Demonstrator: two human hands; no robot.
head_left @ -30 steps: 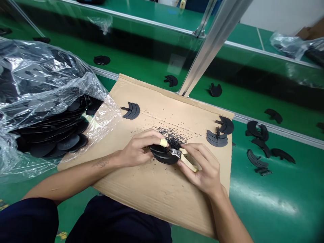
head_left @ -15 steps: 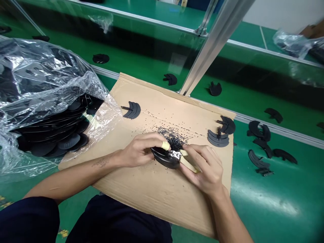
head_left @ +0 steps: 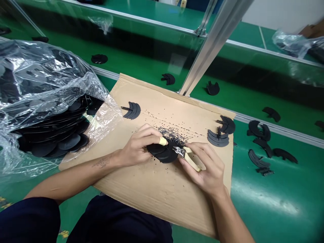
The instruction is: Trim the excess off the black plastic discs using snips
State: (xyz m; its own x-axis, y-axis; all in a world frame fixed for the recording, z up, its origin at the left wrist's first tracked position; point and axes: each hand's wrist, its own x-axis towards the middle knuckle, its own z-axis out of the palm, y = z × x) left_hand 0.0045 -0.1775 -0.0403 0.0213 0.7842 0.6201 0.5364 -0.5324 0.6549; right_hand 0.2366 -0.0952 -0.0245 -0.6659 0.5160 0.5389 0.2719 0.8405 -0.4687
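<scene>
The left hand point(head_left: 141, 145) pinches a rounded black part point(head_left: 165, 156) at its left side, a digit wrapped in yellow tape point(head_left: 163, 141) lying over its upper edge. The part sits near the middle of a cardboard sheet point(head_left: 152, 192), between the two hands. The right hand point(head_left: 206, 165) is curled around the cream handles of small pliers point(head_left: 190, 160); the handles are spread apart and the metal tips reach the part's right edge — whether they touch it, I cannot tell.

Small black bits point(head_left: 174, 133) lie thickest just beyond the part and thin out towards the far edge. Between the hands and the cardboard's near edge, which runs above the person's legs, there is a broad stretch of cardboard with few bits on it.

Towards the far left lies a curved black part point(head_left: 133, 110), well apart from the left hand. Close by the right edge are two more: a dark part point(head_left: 228, 125) and a ribbed part point(head_left: 218, 139), very near each other. A clear plastic bag point(head_left: 50, 71) with a black stack point(head_left: 55, 138) overlaps the left edge, narrowing the room there. Past the right edge, a loose group of black parts point(head_left: 262, 143) lies on the green tabletop point(head_left: 273, 202); a metal post point(head_left: 207, 50) rises at the far edge.
</scene>
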